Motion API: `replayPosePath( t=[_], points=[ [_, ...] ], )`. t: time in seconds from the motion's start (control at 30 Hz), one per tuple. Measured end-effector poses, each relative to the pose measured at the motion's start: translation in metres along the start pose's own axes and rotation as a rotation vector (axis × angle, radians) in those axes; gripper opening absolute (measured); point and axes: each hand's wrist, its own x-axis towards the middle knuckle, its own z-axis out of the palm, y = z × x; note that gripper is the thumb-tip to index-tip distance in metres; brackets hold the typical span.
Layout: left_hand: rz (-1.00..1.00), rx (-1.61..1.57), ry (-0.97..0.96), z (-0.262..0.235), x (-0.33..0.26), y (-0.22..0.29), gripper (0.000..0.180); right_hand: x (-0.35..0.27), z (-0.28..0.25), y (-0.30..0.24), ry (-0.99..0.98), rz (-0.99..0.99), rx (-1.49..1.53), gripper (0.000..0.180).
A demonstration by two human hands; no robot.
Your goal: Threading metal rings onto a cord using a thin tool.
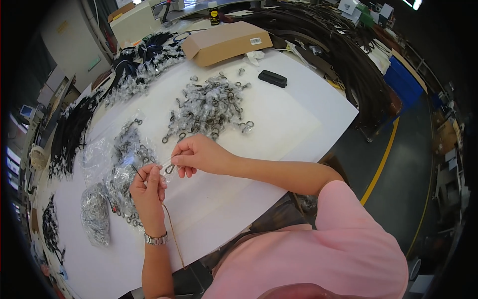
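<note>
My left hand (149, 192), a metal-band watch on its wrist, pinches a thin brown cord (172, 226). One end of the cord sticks up past the fingers and its tail hangs toward the table's near edge. Close beside it, my right hand (201, 154) has thumb and fingers closed on a small dark metal clasp (170, 169) with a ring-shaped end, partly in clear plastic. The two hands nearly meet over the white table. Beyond them lies a heap of similar plastic-wrapped metal clasps (211, 105). More clasps (130, 142) spill along the left of my left hand.
A filled clear plastic bag (95, 214) lies on the left. Bundles of black cords (74, 132) with wrapped ends line the far left edge. A cardboard box (226, 42) and a black oblong case (272, 78) sit farther back. Long dark straps (318, 35) drape at the right.
</note>
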Motion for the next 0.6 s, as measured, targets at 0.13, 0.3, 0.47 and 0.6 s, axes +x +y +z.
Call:
replayPosePath(
  t=[0.13, 0.3, 0.47, 0.6],
  points=[
    [0.035, 0.000, -0.004, -0.002, 0.000, 0.003, 0.017, 0.001, -0.001, -0.004, 0.018, -0.060, -0.025, 0.016],
    [-0.097, -0.103, -0.107, 0.001, -0.005, 0.010, 0.016, -0.004, -0.001, -0.001, -0.001, -0.015, -0.007, 0.015],
    [-0.210, -0.062, -0.279, -0.008, -0.004, -0.006, 0.017, -0.012, 0.007, -0.004, -0.038, -0.057, -0.088, 0.016],
    [-0.212, -0.066, -0.294, -0.008, -0.003, -0.004, 0.017, -0.002, 0.008, -0.001, 0.022, -0.055, -0.116, 0.015]
  ],
)
